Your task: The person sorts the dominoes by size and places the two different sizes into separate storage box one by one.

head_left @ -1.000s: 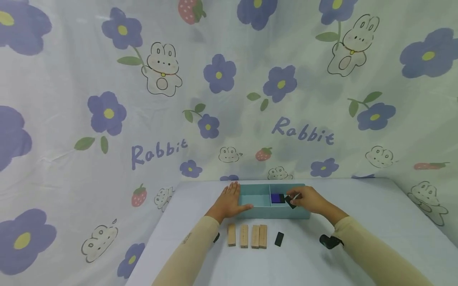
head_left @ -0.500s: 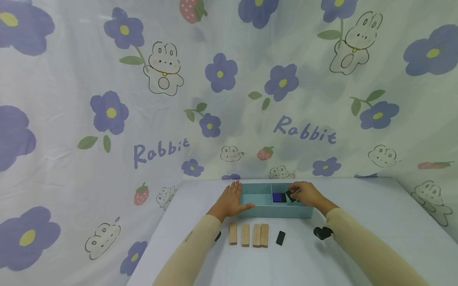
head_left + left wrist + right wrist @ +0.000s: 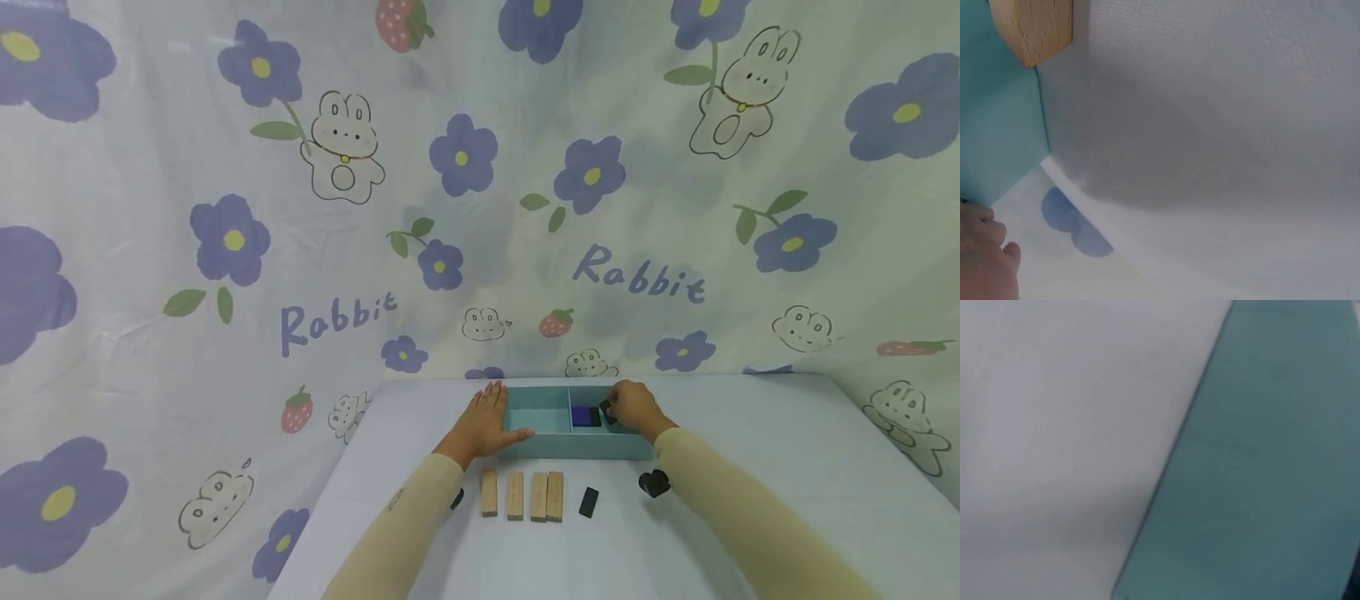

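A pale teal box (image 3: 573, 447) with a divider stands on the table. My left hand (image 3: 482, 425) rests against its left end, fingers straight and thumb spread over the front rim. My right hand (image 3: 634, 406) reaches into the right compartment and pinches a small black block (image 3: 608, 412), mostly hidden by the fingers. Beside it in that compartment lie a purple block (image 3: 581, 416) and a second black piece. The left wrist view shows the box wall (image 3: 1004, 131) and part of a hand at lower left. In the right wrist view only the box wall (image 3: 1254, 462) and tabletop show clearly.
In front of the box, several wooden blocks (image 3: 515, 496) lie in a row. To their right is a loose black block (image 3: 588, 502). A patterned curtain (image 3: 480, 208) hangs behind the table (image 3: 765, 467).
My right hand has moved deeper into the right compartment with the black block, its forearm shifting left. The left hand stays on the box.
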The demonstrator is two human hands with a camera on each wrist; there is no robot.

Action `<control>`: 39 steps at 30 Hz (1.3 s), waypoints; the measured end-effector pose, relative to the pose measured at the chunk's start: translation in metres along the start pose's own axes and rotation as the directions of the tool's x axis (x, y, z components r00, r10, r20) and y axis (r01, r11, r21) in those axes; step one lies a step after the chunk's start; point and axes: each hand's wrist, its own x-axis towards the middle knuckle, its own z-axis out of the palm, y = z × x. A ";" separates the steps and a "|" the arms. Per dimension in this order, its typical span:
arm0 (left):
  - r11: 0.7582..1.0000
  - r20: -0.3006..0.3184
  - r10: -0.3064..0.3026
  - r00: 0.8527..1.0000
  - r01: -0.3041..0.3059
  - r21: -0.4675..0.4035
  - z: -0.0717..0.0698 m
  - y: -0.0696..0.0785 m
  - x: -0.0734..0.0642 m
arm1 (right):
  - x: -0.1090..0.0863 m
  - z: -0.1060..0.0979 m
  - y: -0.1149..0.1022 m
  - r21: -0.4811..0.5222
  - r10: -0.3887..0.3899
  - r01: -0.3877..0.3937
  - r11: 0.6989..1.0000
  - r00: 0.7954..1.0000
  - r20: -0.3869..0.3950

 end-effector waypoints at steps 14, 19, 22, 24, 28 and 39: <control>1.000 -0.013 0.001 1.000 -0.001 -0.019 0.003 0.000 0.000 | 0.007 0.014 -0.006 -0.107 0.093 -0.096 0.990 0.995 -0.028; 1.000 -0.017 0.006 1.000 -0.006 -0.017 0.003 0.000 -0.001 | 0.005 0.014 -0.010 -0.111 0.132 -0.135 0.985 0.990 -0.041; 1.000 -0.023 0.013 1.000 -0.013 -0.021 0.003 0.001 -0.001 | 0.004 0.013 -0.011 -0.113 0.141 -0.145 0.983 0.989 -0.045; 1.000 -0.029 0.013 0.999 -0.014 -0.020 0.003 0.001 -0.001 | 0.005 0.014 -0.010 -0.119 0.132 -0.138 0.983 0.990 -0.052; 1.000 -0.032 0.008 0.999 -0.009 -0.028 0.003 0.002 -0.001 | 0.007 0.016 -0.007 -0.140 0.117 -0.125 0.982 0.991 -0.067; 1.000 -0.028 0.001 1.000 -0.001 -0.018 0.004 0.000 0.001 | 0.014 0.018 -0.006 -0.125 0.124 -0.129 0.984 0.991 -0.044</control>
